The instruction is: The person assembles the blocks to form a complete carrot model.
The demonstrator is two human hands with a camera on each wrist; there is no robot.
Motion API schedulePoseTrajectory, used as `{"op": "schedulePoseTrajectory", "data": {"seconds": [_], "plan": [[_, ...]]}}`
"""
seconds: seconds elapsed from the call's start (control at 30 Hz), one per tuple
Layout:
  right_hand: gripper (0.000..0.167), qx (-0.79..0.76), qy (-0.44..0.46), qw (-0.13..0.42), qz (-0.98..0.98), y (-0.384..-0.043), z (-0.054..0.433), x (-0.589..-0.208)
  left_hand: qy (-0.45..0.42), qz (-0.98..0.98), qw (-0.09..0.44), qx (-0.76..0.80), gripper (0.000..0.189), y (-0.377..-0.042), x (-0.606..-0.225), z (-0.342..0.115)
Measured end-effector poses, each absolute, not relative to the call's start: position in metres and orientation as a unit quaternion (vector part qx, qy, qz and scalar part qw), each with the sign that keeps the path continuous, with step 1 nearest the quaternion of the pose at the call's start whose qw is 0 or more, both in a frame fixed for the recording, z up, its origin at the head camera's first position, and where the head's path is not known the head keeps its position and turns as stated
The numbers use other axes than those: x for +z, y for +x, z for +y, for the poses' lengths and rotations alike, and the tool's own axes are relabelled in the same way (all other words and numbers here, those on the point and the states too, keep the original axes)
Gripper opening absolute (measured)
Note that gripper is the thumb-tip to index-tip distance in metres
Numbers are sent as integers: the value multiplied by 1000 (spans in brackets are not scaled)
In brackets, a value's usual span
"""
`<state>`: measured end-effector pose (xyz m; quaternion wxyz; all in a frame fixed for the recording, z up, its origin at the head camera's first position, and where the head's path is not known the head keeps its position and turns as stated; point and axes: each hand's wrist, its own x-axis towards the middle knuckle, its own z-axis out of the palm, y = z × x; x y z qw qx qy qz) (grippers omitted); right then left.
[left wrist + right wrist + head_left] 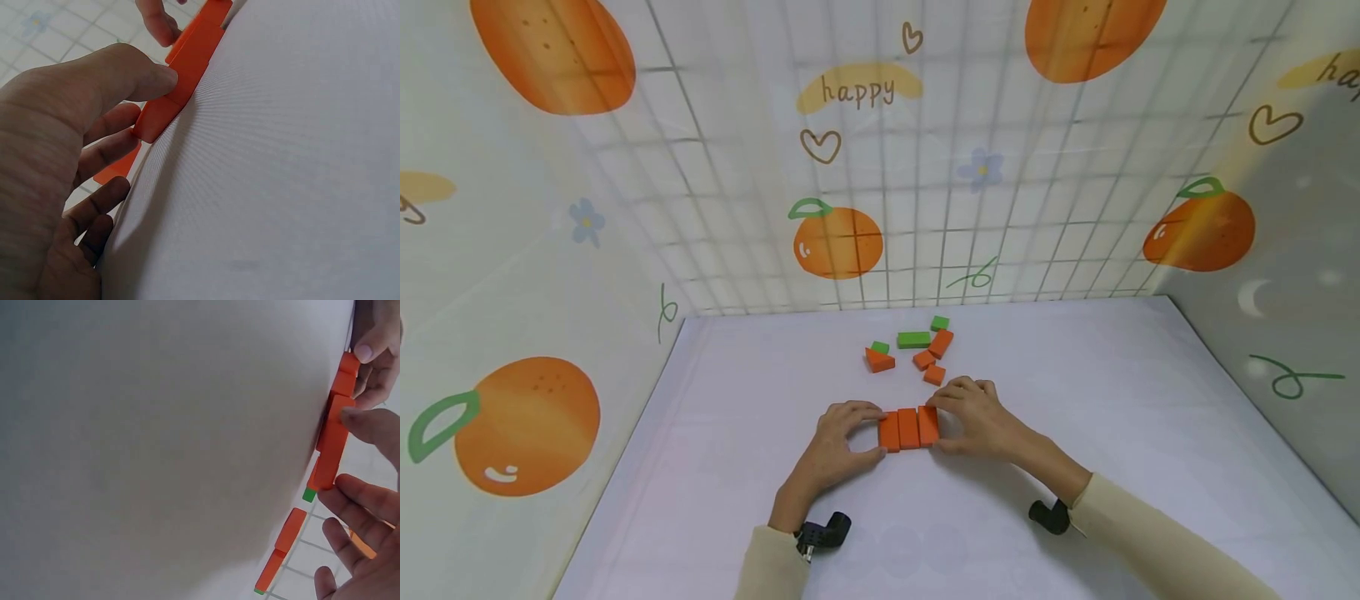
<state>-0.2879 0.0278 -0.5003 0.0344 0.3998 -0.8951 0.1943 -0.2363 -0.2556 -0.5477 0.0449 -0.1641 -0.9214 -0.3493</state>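
Three orange rectangular blocks stand side by side in a row on the table: a left block (pixel 889 432), a middle block (pixel 908 428) and a right block (pixel 928 426). My left hand (pixel 838 442) pinches the left end of the row, thumb on the near side and fingers on the far side. At the other end, my right hand (pixel 981 421) pinches the right block (pixel 335 444) between thumb and fingers. The left wrist view shows the left thumb (pixel 159 81) pressed against the orange face.
Beyond the row lie loose pieces: an orange triangular block (pixel 880 361), a long green block (pixel 913 340), small green blocks (pixel 940 322), an orange rectangular block (pixel 942 343) and small orange blocks (pixel 934 375). A printed curtain (pixel 730 183) hangs behind the white table (pixel 737 392).
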Motion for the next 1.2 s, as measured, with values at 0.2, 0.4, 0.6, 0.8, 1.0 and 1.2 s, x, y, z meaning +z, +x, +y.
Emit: {"op": "schedulePoseTrajectory", "data": {"seconds": [0.2, 0.4, 0.6, 0.8, 1.0, 1.2], "plan": [[51, 187, 402, 33, -896, -290, 27, -504, -165, -923, 44, -344, 47, -236, -546, -257], [51, 184, 400, 28, -897, -290, 27, -505, -166, -924, 38, -343, 47, -236, -544, -257], [56, 192, 401, 14, -896, -292, 27, -502, -161, -921, 40, -352, 47, -236, -544, -256], [53, 218, 361, 44, -905, -306, 30, -490, -160, -922, 37, -351, 46, -236, -546, -256], [47, 222, 326, 64, -916, -331, 27, -486, -157, -921, 42, -355, 45, -235, -545, -257], [46, 214, 297, 35, -930, -352, 24, -492, -158, -917, 38, -364, 45, -235, -547, -255]]}}
